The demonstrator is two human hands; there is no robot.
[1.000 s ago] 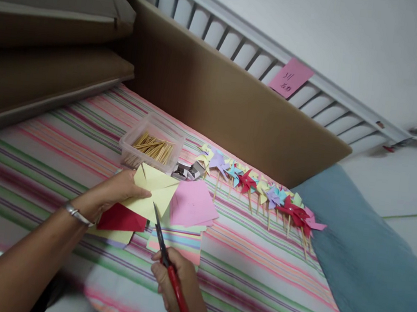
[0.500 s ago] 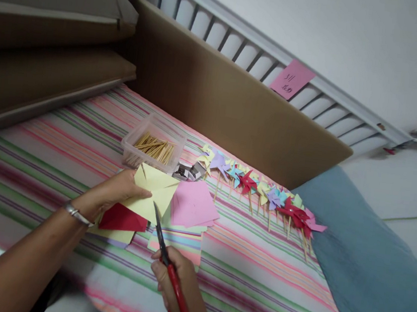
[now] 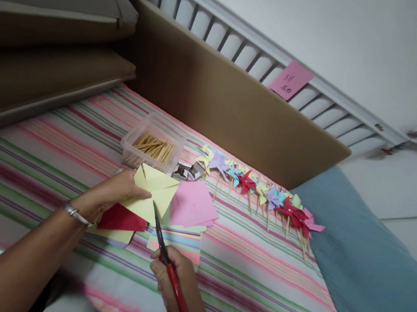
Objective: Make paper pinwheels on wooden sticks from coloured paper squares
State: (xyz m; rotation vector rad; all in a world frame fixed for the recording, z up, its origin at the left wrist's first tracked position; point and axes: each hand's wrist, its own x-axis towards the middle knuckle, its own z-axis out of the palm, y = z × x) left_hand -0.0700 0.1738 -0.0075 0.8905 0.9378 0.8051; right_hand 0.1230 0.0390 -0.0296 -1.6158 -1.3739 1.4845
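Observation:
My left hand [image 3: 115, 192] pinches a folded yellow paper square [image 3: 154, 192] just above the striped cloth [image 3: 254, 278]. My right hand [image 3: 174, 278] grips red-handled scissors [image 3: 166, 252]; their dark blades point up and touch the paper's lower edge. A red sheet [image 3: 123, 218] and more yellow paper lie under my left hand. Pink sheets [image 3: 192, 204] and a stack of coloured paper [image 3: 179, 238] lie just right of the blades.
A clear tub of wooden sticks [image 3: 152, 146] stands behind the paper, with small metal clips [image 3: 187, 172] beside it. A row of several paper pinwheels [image 3: 261, 190] runs to the right. A cardboard panel [image 3: 230, 103], brown cushions [image 3: 47, 45] and a blue blanket [image 3: 372, 277] border the cloth.

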